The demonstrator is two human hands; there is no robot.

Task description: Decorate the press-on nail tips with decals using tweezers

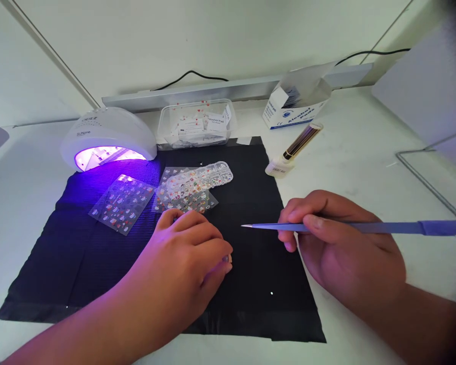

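Observation:
My left hand [192, 253] is over the black mat, its thumb and fingers pinched around a small pale piece [228, 259] that is mostly hidden. My right hand [338, 238] is at the mat's right side, gripping blue tweezers [387, 227] like a pen. Their fine tip points left, a short way from my left hand. Beyond my left fingers lie a sticker sheet [192, 202] and a clear divided case [221, 175] of small decorations on top of it. Another sticker sheet [122, 204] lies farther left.
A white lamp [112, 129] glows purple at the back left. Beside it stands a clear tub [197, 139] of packets. An alcohol pads box [294, 119] and a bottle with a gold cap [280, 166] are at the right. A tiny white speck [271, 293] lies on the black mat [251, 314].

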